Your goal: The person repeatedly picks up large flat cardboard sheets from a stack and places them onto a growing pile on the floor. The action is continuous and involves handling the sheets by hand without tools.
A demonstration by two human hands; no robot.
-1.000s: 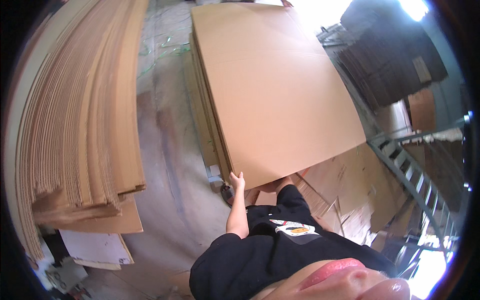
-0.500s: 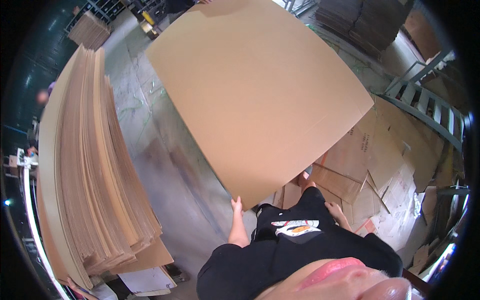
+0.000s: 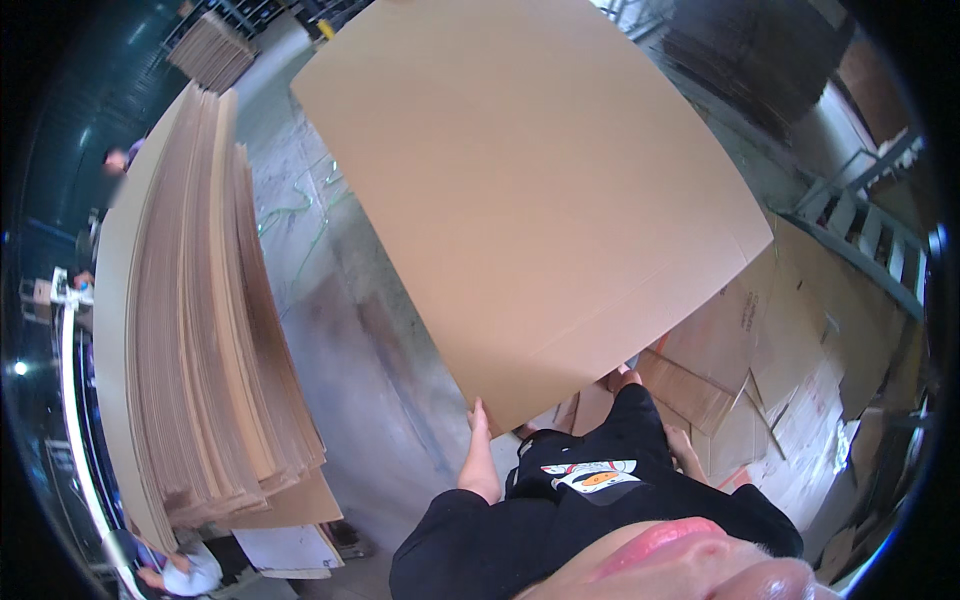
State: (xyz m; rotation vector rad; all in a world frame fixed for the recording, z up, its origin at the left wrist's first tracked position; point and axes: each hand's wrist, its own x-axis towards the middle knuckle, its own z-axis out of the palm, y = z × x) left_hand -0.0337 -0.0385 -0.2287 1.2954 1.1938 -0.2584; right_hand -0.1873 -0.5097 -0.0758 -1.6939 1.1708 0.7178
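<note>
A large flat brown cardboard sheet (image 3: 540, 190) spans the middle of the view, its near corner pointing toward my body. My left hand (image 3: 479, 417) grips the sheet's edge close to that corner, with the thumb up along it and the other fingers hidden. My right hand (image 3: 679, 443) hangs beside my dark shorts, apart from the sheet. Its fingers are too hidden to make out. The sheet's far end runs out at the top of the view.
On the left stands a tall stack of cardboard sheets (image 3: 195, 320). Flattened cardboard (image 3: 740, 350) covers the floor at right, near metal steps (image 3: 870, 235). A dark stack (image 3: 750, 60) stands at the far right. Another person's arm (image 3: 155, 575) shows lower left; green strapping (image 3: 290, 212) lies on the floor.
The sheet's near edge and my left hand sit slightly lower in view. My right hand has drawn back closer against my side. The person at the sheet's far end has mostly left the view.
</note>
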